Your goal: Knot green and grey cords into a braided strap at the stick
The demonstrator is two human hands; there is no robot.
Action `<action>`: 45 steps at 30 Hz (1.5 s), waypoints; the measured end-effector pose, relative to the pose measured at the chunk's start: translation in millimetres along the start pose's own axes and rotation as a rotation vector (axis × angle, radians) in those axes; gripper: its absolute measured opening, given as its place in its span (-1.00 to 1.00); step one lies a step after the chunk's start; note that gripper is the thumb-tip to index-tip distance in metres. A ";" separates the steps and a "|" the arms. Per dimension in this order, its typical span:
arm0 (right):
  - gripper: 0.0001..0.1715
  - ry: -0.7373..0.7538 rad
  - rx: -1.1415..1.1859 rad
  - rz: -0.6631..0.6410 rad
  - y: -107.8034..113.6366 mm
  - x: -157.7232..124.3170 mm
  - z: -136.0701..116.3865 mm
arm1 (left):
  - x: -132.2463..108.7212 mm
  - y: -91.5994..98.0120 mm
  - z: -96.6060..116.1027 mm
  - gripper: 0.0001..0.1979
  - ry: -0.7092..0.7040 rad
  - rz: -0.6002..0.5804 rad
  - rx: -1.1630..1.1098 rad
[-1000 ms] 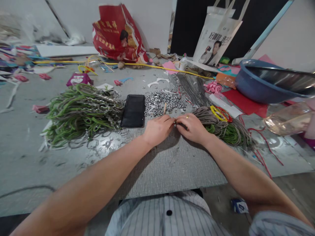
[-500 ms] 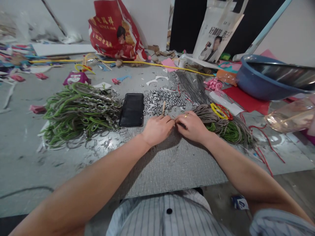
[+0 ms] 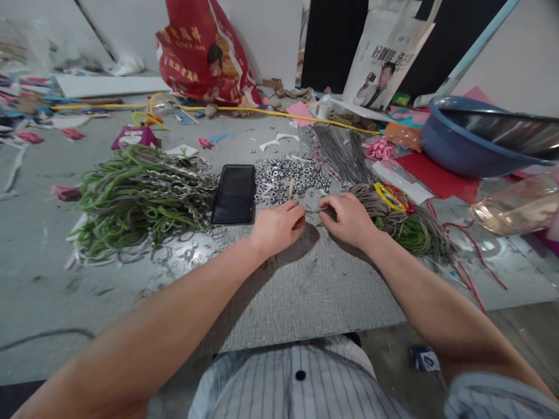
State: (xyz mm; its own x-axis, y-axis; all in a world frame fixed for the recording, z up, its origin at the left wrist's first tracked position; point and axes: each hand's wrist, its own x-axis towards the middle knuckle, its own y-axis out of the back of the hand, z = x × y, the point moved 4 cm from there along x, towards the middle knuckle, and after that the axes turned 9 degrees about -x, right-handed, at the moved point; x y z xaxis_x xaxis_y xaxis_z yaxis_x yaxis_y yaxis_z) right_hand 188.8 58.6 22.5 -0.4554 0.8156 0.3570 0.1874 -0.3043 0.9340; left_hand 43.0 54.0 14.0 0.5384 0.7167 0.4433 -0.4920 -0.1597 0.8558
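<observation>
A thin grey cord (image 3: 312, 211) runs between my two hands, just above the table near its middle. My left hand (image 3: 279, 228) is closed on one end, and a small wooden stick (image 3: 291, 189) stands up beside its fingers. The fingertips of my right hand (image 3: 347, 219) pinch the cord's other side. Beyond the hands lies a spread of small metal rings (image 3: 301, 173) that look like nuts. To the right of my right hand is a bundle of grey and green cords (image 3: 408, 230) with yellow and red bands on it.
Left of my hands lie a black phone (image 3: 233, 195) and a heap of green and grey cords with chains (image 3: 140, 203). Behind are a bunch of thin grey strands (image 3: 343, 154), a red bag (image 3: 203, 58) and a white bag (image 3: 384, 64). A blue basin (image 3: 463, 145) stands at right.
My hands have moved apart, the right one shifting rightward. A short length of grey cord now shows between them.
</observation>
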 end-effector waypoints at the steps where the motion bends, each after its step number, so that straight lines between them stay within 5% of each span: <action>1: -0.83 0.006 0.017 -0.004 0.1 0.1 -0.8 | 0.2 -0.3 -0.4 -0.82 0.008 -0.005 -0.010; 11: -0.84 0.101 0.106 -0.071 -1.9 2.4 -7.0 | 2.5 -5.9 -2.0 -0.73 0.090 -0.014 -0.204; 19: -0.92 0.014 0.190 -0.032 -1.3 1.6 -6.9 | 10.3 -14.2 -6.0 -0.83 0.070 -0.061 -0.373; 29: -0.67 0.031 0.230 -0.071 -1.8 0.8 -7.9 | 13.1 -6.7 -4.2 -0.91 0.169 0.051 -0.721; 38: -0.70 -0.017 0.097 -0.021 -3.4 1.9 14.1 | 8.0 18.3 -12.4 -0.90 0.458 0.209 -1.601; 45: -0.65 -0.135 0.073 -0.059 -12.3 3.0 40.9 | 14.5 68.6 -29.1 -0.76 0.528 0.359 -1.762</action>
State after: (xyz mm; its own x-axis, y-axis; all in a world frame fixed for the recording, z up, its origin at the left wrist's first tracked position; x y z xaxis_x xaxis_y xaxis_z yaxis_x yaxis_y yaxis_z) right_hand 220.8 85.0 11.5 -0.3468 0.8912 0.2923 0.2291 -0.2217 0.9478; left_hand -2.9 73.1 71.4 0.1926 0.9757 0.1046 -0.7535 0.2153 -0.6212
